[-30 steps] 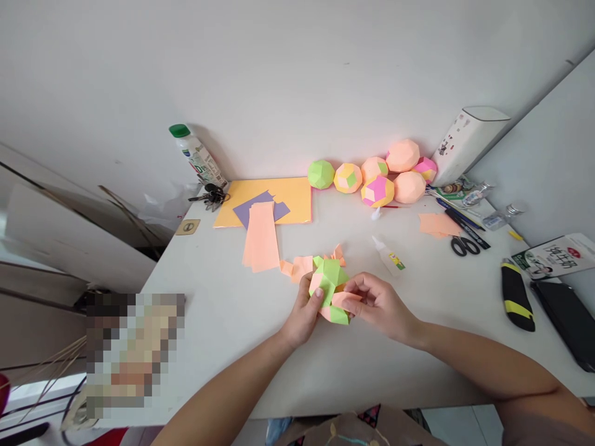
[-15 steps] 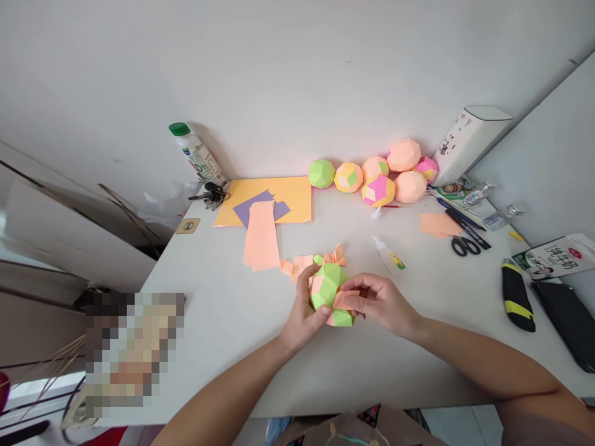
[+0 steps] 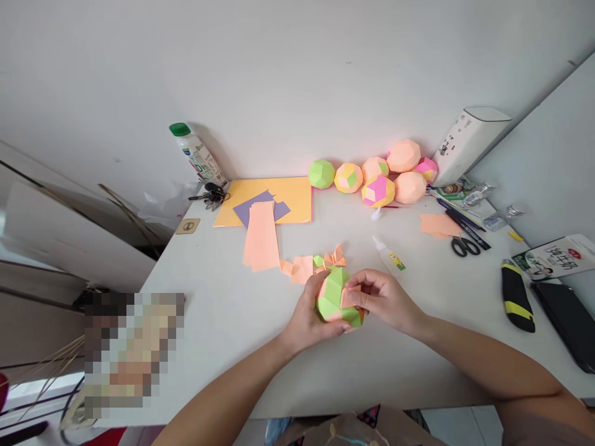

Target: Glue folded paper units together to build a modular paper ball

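Note:
A green and peach faceted paper ball (image 3: 331, 302) is held over the white table. My left hand (image 3: 309, 313) wraps around its left side, fingers behind it and thumb along the lower front. With my right hand (image 3: 381, 300) I pinch a small folded peach paper piece (image 3: 348, 296) against the ball's right side; its far fingers are partly hidden. Just behind the ball lie loose folded peach pieces (image 3: 335, 255), a small green piece (image 3: 318, 261) and a peach paper sheet (image 3: 303, 269). An uncapped glue bottle (image 3: 389, 254) rests beyond my right hand.
Finished paper balls (image 3: 377, 191) line the wall. Peach strips (image 3: 263, 238) lie over purple paper and a yellow sheet (image 3: 292, 189). A white bottle (image 3: 199, 155) and keys (image 3: 212, 195) stand left. Scissors (image 3: 465, 246), pens and a black-and-yellow case (image 3: 517, 297) lie right.
The ball has shifted slightly to the right and turned in my left hand, whose thumb now lies lower across the front. My right hand still pinches the peach piece at its side.

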Demonstrator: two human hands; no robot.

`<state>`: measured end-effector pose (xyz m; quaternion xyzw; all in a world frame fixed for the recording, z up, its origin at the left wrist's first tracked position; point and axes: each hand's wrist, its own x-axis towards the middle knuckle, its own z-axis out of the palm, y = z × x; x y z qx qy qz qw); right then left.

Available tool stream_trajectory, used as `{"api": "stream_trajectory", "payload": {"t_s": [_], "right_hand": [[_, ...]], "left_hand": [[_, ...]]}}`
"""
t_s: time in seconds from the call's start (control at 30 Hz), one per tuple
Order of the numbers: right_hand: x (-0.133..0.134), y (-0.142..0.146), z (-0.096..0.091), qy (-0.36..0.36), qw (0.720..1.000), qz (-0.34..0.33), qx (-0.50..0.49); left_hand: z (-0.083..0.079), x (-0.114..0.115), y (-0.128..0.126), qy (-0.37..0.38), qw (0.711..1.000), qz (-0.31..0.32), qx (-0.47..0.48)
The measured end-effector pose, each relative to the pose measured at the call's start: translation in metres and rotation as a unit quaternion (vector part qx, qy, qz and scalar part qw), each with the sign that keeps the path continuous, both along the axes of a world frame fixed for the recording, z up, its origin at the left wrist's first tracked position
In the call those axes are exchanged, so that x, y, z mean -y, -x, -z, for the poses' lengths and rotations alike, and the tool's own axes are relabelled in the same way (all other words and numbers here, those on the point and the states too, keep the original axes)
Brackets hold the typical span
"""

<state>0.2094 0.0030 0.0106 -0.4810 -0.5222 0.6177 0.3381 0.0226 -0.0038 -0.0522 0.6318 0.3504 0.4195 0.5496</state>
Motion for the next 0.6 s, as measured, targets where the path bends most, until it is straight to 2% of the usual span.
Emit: {"api": "stream_trajectory", "payload": {"t_s": [0.2, 0.43, 0.6], "right_hand": [[0.0024, 0.0001, 0.0032, -0.008, 1.0, 0.008, 0.001], [0.0004, -0.0006, 0.0018, 0.065, 0.996, 0.034, -0.048], [-0.0007, 0.0011, 0.0, 0.094, 0.992, 0.025, -0.079]], "left_hand": [[-0.0021, -0.0007, 0.0011, -0.059, 0.997, -0.015, -0.057], [-0.002, 0.0001, 0.0007, -0.096, 0.992, -0.028, -0.076], [-0.0002, 0.0005, 0.0003, -0.103, 0.992, -0.032, -0.072]]}}
